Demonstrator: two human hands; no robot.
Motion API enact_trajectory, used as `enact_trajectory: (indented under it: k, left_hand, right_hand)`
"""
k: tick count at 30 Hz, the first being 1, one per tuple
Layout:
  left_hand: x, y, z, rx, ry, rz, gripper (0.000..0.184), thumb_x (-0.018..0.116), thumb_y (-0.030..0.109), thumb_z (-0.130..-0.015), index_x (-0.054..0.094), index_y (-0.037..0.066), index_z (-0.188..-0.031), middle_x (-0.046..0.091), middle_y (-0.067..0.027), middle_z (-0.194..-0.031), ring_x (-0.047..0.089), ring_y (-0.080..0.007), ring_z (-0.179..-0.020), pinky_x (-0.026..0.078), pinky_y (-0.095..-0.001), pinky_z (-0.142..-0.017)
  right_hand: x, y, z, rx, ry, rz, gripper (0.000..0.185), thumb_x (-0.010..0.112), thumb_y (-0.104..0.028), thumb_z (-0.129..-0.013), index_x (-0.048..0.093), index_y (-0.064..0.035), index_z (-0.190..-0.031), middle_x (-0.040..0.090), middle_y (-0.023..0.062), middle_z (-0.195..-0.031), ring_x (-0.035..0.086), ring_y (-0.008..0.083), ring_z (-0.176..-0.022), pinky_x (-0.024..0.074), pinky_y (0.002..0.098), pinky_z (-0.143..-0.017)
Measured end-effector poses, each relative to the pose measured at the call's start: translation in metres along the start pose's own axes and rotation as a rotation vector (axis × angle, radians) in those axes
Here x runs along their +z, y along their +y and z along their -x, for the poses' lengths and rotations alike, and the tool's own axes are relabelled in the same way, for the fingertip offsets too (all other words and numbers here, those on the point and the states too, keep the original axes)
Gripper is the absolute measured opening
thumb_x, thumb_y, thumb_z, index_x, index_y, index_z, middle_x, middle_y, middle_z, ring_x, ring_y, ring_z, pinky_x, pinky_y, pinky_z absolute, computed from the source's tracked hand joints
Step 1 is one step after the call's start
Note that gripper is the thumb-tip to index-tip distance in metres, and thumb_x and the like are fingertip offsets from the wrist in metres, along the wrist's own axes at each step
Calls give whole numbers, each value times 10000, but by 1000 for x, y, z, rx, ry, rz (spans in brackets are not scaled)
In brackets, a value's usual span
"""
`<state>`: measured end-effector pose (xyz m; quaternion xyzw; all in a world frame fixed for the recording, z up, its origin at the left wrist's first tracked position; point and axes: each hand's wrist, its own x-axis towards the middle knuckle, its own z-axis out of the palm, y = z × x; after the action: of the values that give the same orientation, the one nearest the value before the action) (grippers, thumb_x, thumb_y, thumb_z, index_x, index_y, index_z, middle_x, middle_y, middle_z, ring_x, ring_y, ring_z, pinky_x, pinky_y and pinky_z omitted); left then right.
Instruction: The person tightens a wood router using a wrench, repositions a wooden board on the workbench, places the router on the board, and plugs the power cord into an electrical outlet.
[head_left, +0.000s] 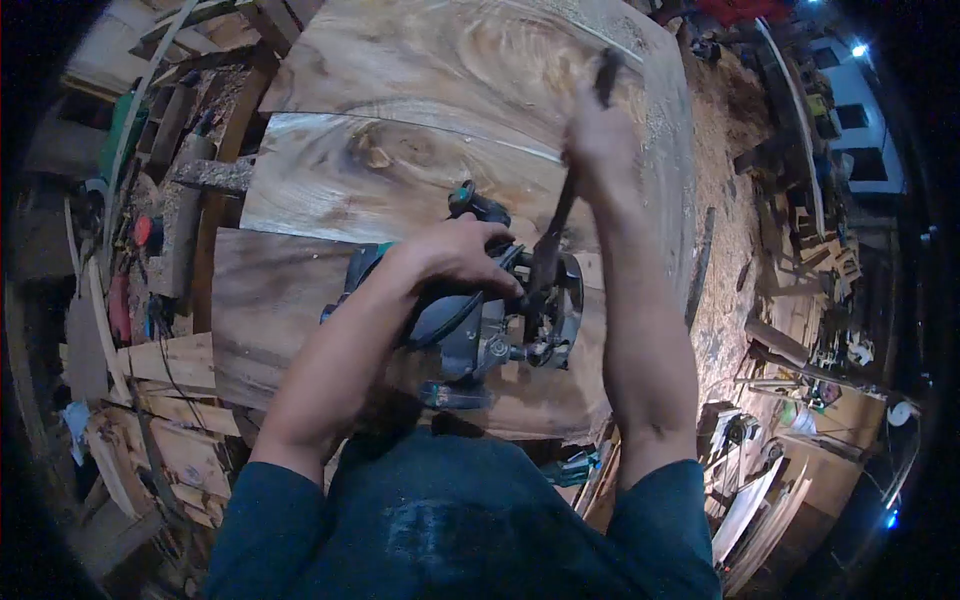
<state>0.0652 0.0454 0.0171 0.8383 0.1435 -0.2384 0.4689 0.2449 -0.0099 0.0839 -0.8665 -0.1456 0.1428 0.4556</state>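
A dark power tool with green parts, seemingly a router (460, 335), lies on its side on the wooden boards (400, 160), its round base facing right. My left hand (465, 255) is wrapped over the tool's upper side, the thumb and fingertips near its base. In my right hand (603, 145) is the handle of a long dark wrench (562, 210), gripped with closed fingers. The wrench slants down to the left, and its lower end meets the middle of the tool beside my left fingertips. Exactly how it sits there is too dark to make out.
Wood offcuts (165, 365) and timber pieces crowd the left side. Sawdust (725, 270) covers the ground on the right, with planks (765, 510) at lower right. A red-handled tool (120, 305) and cables lie at left.
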Motion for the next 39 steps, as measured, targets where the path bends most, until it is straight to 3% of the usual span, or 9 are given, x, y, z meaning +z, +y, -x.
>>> enact_trajectory:
  k: [4,6,8,10,23,29,32,35,39]
  left_hand:
    - [7,-12,-18,2,-41,4,998,824,642,-582,531,121,-1382,536,-223,-1342,527,-376,-1233,437,-422,-1034]
    - [5,-10,-15,13,-34,-16,1007,824,644,-580,532,103,-1377,550,-222,-1334,534,-369,-1228,443,-423,-1029]
    - [4,-6,-7,34,3,-16,1000,823,642,-582,538,87,-1364,579,-214,-1299,554,-361,-1206,451,-423,-1021]
    - [3,-5,-4,44,18,1,993,823,638,-585,544,74,-1353,594,-217,-1278,565,-360,-1193,456,-424,-1015]
    - [-1,-7,0,74,9,73,1004,830,598,-563,541,66,-1364,537,-253,-1343,547,-379,-1221,463,-416,-1023]
    - [6,-10,-10,41,-2,55,992,824,598,-565,548,71,-1359,543,-257,-1332,548,-380,-1220,465,-412,-1022]
    - [6,-11,-13,27,31,25,971,828,588,-564,560,74,-1342,557,-254,-1312,550,-383,-1214,470,-412,-1014]
    - [0,-6,-3,1,21,34,932,829,581,-562,574,118,-1330,573,-248,-1287,546,-388,-1215,473,-416,-1007]
    - [4,-13,-9,70,1,88,878,818,590,-568,578,220,-1327,562,-240,-1292,533,-398,-1225,466,-454,-1003]
  right_hand:
    - [-54,-67,36,-62,33,-257,456,545,-464,-958,634,-21,-899,551,52,-656,542,181,-560,427,344,-502]
    - [-66,-61,80,-347,193,25,393,531,-463,-968,599,-77,-986,571,60,-788,551,175,-644,418,325,-518]
    - [-83,-20,124,-402,-21,-596,342,549,-447,-964,542,-122,-1069,572,67,-950,559,179,-749,424,313,-552]
    - [-84,11,172,-471,-107,-908,341,566,-445,-950,530,-109,-996,562,71,-892,550,186,-709,418,319,-534]
    - [6,78,229,-1359,91,-812,544,688,-431,-854,463,-30,-562,508,103,-552,504,232,-470,380,352,-425]
    - [-20,53,261,-911,34,-404,463,695,-382,-872,476,-32,-661,496,90,-567,501,240,-490,395,361,-454]
    - [-27,61,252,-921,-30,-403,445,662,-399,-916,473,-36,-742,496,86,-604,500,235,-536,424,365,-515]
    - [-21,30,263,-676,164,-240,449,628,-439,-945,474,-39,-811,514,86,-663,497,221,-592,445,372,-588]
    - [-13,75,246,-831,193,-591,482,648,-497,-914,482,-47,-859,528,85,-710,480,205,-623,449,397,-649]
